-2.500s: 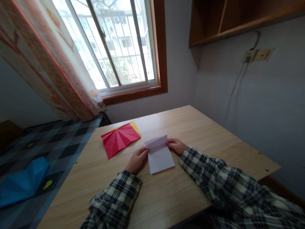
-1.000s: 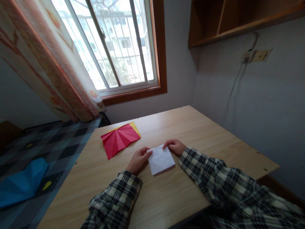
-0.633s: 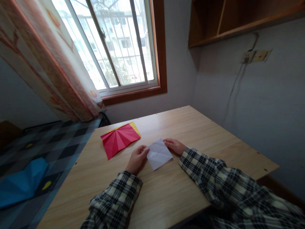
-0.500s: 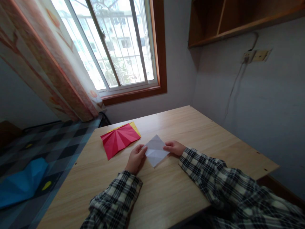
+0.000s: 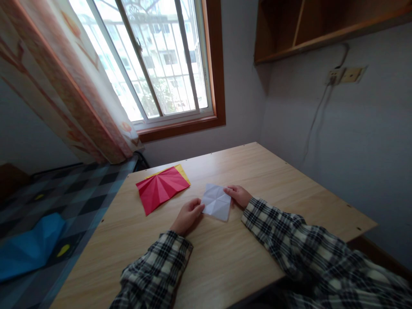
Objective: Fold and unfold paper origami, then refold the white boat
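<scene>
Beyond the left hand [image 5: 188, 214] and the right hand [image 5: 238, 196] rose a greyish wall [image 5: 363, 141], and beneath them spread the wood-toned table [image 5: 280, 184]. Ahead of the hands, well apart, stood the bright window [image 5: 167, 64], framed in reddish brown. The peach curtain [image 5: 80, 94] slanted down ahead and well left of the left hand. Under it, past the table's left edge, lay a dark plaid cloth [image 5: 93, 193]. The shelf [image 5: 322, 41] hung high beyond the right hand. Checked sleeves [image 5: 289, 231] covered both arms to the wrists.

Well left of the left hand, the blue paper [image 5: 32, 244] lay creased on the cloth, cut off by the view's edge. Nearer, ahead and left of that same hand, the red paper [image 5: 162, 189] rested on the table, creases fanning from its far edge. The white paper [image 5: 216, 204], squarish and crossed by creases, was between the hands. The left hand pinched its near left corner, the right hand its far right corner, thumbs on top. It seemed slightly off the table, though its underside was hidden. The yellow paper [image 5: 183, 174] showed from under the red paper, on the side away from the hands. Up and right of the right hand, on the wall, sat the socket [image 5: 352, 74].
</scene>
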Demonstrator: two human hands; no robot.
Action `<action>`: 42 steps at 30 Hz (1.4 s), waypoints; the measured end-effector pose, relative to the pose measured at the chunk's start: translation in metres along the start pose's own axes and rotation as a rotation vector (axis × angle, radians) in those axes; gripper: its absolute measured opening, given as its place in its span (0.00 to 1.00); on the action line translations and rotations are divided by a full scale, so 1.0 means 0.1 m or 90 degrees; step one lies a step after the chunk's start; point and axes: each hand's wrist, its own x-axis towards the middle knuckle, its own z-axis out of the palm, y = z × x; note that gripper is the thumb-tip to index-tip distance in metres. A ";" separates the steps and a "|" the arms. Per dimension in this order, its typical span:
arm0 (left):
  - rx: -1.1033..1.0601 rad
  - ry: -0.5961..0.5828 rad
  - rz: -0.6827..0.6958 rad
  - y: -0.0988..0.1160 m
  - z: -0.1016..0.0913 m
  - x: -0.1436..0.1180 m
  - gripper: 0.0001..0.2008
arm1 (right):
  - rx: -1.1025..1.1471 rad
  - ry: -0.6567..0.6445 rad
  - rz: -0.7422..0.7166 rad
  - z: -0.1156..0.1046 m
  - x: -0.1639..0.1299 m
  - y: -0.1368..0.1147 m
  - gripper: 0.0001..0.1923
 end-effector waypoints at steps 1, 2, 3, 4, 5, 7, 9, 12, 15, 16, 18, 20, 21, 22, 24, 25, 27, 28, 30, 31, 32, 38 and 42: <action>0.018 -0.012 0.005 0.00 0.00 0.00 0.16 | -0.005 0.001 0.000 0.00 0.00 -0.01 0.26; 0.028 -0.020 0.008 0.00 0.00 0.00 0.17 | -0.012 -0.006 0.000 0.00 -0.01 -0.02 0.26; 0.030 -0.027 0.007 -0.01 0.00 0.00 0.17 | -0.021 -0.019 0.000 0.00 -0.02 -0.04 0.26; 0.025 -0.032 0.004 -0.01 0.00 0.01 0.18 | -0.032 -0.035 -0.002 0.01 -0.03 -0.06 0.26; 0.017 -0.037 -0.002 -0.01 0.01 0.01 0.18 | -0.043 -0.054 -0.006 0.01 -0.04 -0.07 0.26; 0.001 -0.041 -0.015 -0.02 0.03 0.01 0.19 | -0.058 -0.078 -0.015 0.02 -0.05 -0.09 0.26; -0.008 -0.035 -0.024 -0.03 0.04 0.00 0.20 | -0.057 -0.084 -0.016 0.03 -0.05 -0.09 0.26; -0.029 -0.006 -0.018 -0.03 0.05 0.00 0.20 | -0.012 -0.091 -0.014 0.04 -0.03 -0.04 0.26; -0.069 0.042 0.006 -0.02 0.06 0.00 0.19 | 0.047 -0.118 0.000 0.06 -0.02 0.00 0.29; -0.083 0.059 0.012 -0.02 0.06 0.00 0.19 | 0.059 -0.129 0.007 0.07 -0.02 0.00 0.30; -0.105 0.083 0.017 -0.02 0.07 0.00 0.18 | 0.065 -0.145 0.018 0.09 -0.03 0.00 0.30; -0.124 0.084 0.014 -0.01 0.08 -0.01 0.19 | 0.050 -0.143 0.021 0.09 -0.04 -0.01 0.30; -0.133 0.075 0.013 0.00 0.09 -0.01 0.19 | 0.037 -0.136 0.017 0.09 -0.04 -0.01 0.30; -0.138 0.059 0.011 0.00 0.09 -0.01 0.20 | 0.023 -0.128 0.007 0.09 -0.04 -0.01 0.30; -0.134 0.022 0.011 0.01 0.09 -0.02 0.23 | 0.003 -0.116 -0.017 0.08 -0.04 -0.01 0.30; -0.124 0.004 0.011 0.01 0.09 -0.02 0.24 | -0.005 -0.115 -0.024 0.07 -0.04 -0.01 0.30; -0.106 -0.022 0.008 0.02 0.08 -0.03 0.24 | -0.017 -0.122 -0.024 0.07 -0.04 0.00 0.30; -0.103 -0.031 0.004 0.03 0.08 -0.04 0.24 | -0.024 -0.129 -0.022 0.06 -0.04 0.00 0.30; -0.096 -0.044 -0.012 0.04 0.08 -0.05 0.24 | -0.035 -0.142 -0.028 0.06 -0.04 0.00 0.29; -0.084 -0.049 -0.023 0.04 0.08 -0.05 0.24 | -0.040 -0.147 -0.034 0.06 -0.04 0.00 0.29; -0.066 -0.052 -0.033 0.05 0.09 -0.06 0.25 | -0.046 -0.152 -0.038 0.06 -0.05 -0.01 0.28; 0.046 -0.028 -0.025 0.09 0.10 -0.07 0.30 | -0.048 -0.157 -0.024 0.06 -0.06 -0.06 0.28; 0.055 0.010 -0.014 0.08 0.11 -0.07 0.30 | -0.011 -0.160 -0.042 0.07 -0.06 -0.06 0.28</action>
